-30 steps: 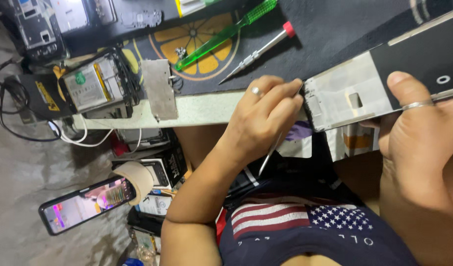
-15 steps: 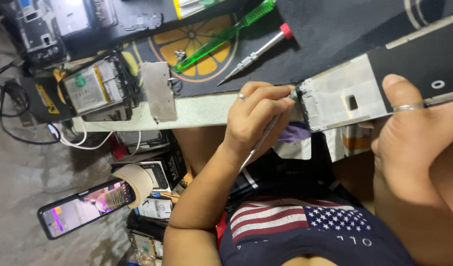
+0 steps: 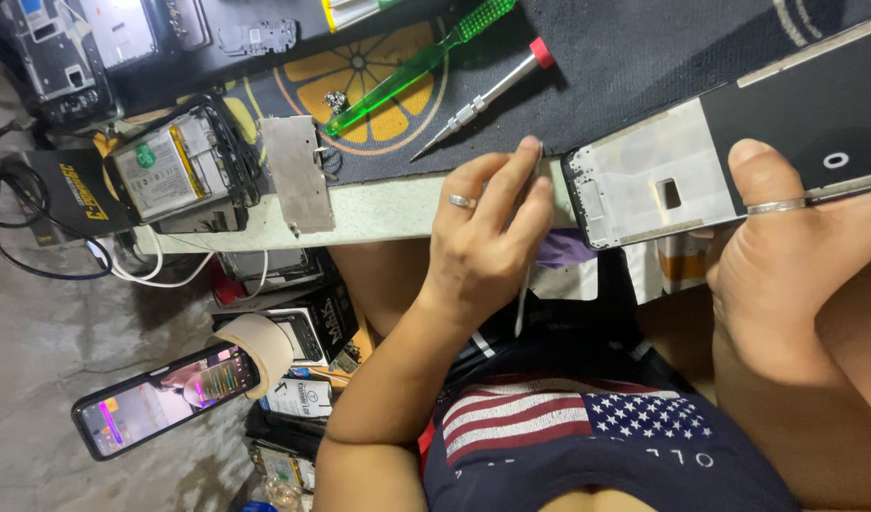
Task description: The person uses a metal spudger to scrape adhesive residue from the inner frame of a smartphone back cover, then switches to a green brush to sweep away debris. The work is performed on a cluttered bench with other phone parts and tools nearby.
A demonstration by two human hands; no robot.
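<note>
Over the bench edge, right hand [image 3: 796, 256] fingers clasp phone frame [image 3: 729, 142], left hand [image 3: 483, 246] fingers pinch thin tool [image 3: 523, 294]

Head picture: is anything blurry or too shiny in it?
Head view: mostly sharp, with the left hand on its thin tool and the right hand gripping the frame both crisp; head view: the light is soft and shadows are faint; head view: the frame's pale plate shines a little, and the phone on the floor glows.
</note>
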